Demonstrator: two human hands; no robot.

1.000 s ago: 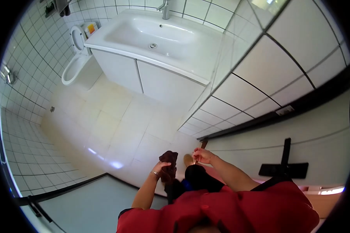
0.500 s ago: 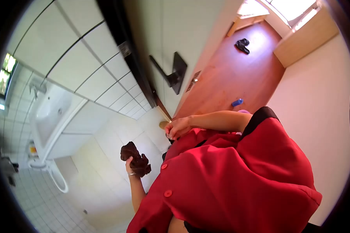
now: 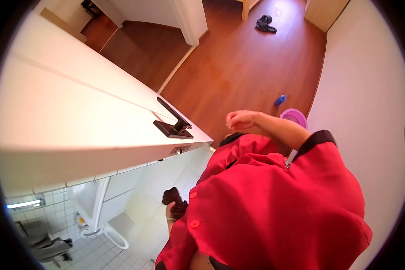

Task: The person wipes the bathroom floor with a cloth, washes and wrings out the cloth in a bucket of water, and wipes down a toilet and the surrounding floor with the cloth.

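My left hand [image 3: 169, 211] is closed around a crumpled dark brown cloth [image 3: 177, 201], low beside the red shirt [image 3: 274, 202] I wear. Behind it lies the pale tiled bathroom floor. My right hand [image 3: 241, 120] is held out over the wooden floor, its fingers loosely curled in with nothing seen in them. To its left, a little apart, is the black handle [image 3: 175, 121] of a white door [image 3: 85, 99]. No finger touches that handle.
A pink bucket [image 3: 294, 116] and a blue can-like item [image 3: 280, 100] stand right of my right hand. Black slippers [image 3: 265, 24] lie further off on the wooden floor [image 3: 238, 58]. A white wall [image 3: 364, 81] runs along the right. In the bathroom are a toilet [image 3: 116, 236] and a washbasin [image 3: 83, 198].
My view has swung from the bathroom toward the wooden floor, and the door now fills the left. My right hand has moved out from my body. The cloth stays in my left hand.
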